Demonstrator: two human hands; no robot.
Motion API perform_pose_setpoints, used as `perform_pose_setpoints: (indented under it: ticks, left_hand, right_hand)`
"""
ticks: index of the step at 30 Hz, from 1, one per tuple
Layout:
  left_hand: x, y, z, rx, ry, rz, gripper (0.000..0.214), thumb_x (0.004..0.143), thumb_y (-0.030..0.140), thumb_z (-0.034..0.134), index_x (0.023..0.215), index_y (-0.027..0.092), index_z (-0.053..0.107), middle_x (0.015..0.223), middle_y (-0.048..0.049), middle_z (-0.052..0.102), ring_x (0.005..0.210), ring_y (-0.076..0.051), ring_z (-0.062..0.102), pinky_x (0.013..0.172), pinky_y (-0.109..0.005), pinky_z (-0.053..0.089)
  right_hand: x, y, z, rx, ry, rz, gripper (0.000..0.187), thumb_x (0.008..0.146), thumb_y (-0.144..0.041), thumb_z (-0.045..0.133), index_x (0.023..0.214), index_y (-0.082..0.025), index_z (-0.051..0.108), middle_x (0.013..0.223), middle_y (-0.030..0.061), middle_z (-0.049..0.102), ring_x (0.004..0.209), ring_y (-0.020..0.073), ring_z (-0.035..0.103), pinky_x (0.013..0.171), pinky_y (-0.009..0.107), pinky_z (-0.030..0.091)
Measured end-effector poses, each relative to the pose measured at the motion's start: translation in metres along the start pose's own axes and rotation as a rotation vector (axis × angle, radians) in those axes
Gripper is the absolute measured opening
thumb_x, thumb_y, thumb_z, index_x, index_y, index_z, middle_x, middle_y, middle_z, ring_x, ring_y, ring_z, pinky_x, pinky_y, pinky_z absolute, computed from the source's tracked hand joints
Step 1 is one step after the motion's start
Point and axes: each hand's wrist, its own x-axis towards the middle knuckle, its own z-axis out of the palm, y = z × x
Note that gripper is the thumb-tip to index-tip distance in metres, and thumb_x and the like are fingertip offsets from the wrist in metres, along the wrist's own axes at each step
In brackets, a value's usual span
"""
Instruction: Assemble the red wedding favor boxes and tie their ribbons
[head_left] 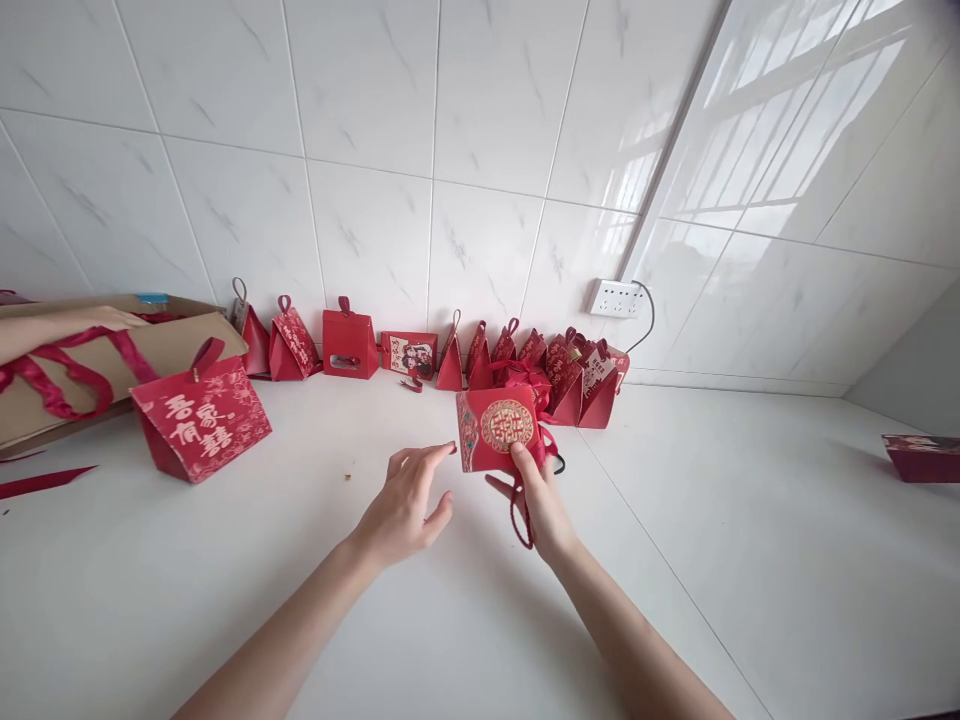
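In the middle of the head view my right hand (544, 500) grips a small red gift box (484, 440) with a round gold emblem, its thumb on the front face. A dark red cord loop hangs below the box by my fingers. My left hand (409, 505) is just left of the box, fingers apart and holding nothing; a fingertip comes close to the box's left edge, and I cannot tell whether it touches. Behind the box, a red ribbon bow (521, 375) shows partly.
Several red gift boxes (349, 345) line the tiled wall. A larger red box (202, 415) with white characters stands left. Another person's hand (112, 318) reaches into a cardboard box (180, 345) with red ribbons. A power strip (616, 298) is on the wall; a dark red box (922, 460) lies far right.
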Motion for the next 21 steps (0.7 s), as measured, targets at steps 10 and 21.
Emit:
perform_pose_setpoints:
  ticks: [10, 21]
  left_hand:
    - [0.0, -0.016, 0.005, -0.022, -0.047, 0.061, 0.023, 0.086, 0.012, 0.042, 0.099, 0.019, 0.059, 0.099, -0.0053, 0.067, 0.092, -0.018, 0.066, 0.082, -0.033, 0.05]
    - [-0.003, -0.019, 0.029, -0.192, -0.106, 0.1, 0.023, 0.088, 0.028, 0.044, 0.083, 0.024, 0.065, 0.093, -0.0019, 0.069, 0.083, -0.017, 0.068, 0.07, -0.024, 0.053]
  right_hand:
    - [-0.06, -0.062, -0.108, -0.906, 0.216, -0.423, 0.071, 0.069, -0.053, 0.07, 0.127, -0.025, 0.039, 0.13, 0.0125, 0.044, 0.114, 0.0288, 0.051, 0.09, 0.049, 0.052]
    - [-0.193, -0.137, -0.196, -1.773, 0.556, -0.669, 0.073, 0.077, -0.051, 0.062, 0.139, -0.024, 0.035, 0.121, 0.0151, 0.046, 0.105, 0.0321, 0.058, 0.081, 0.048, 0.055]
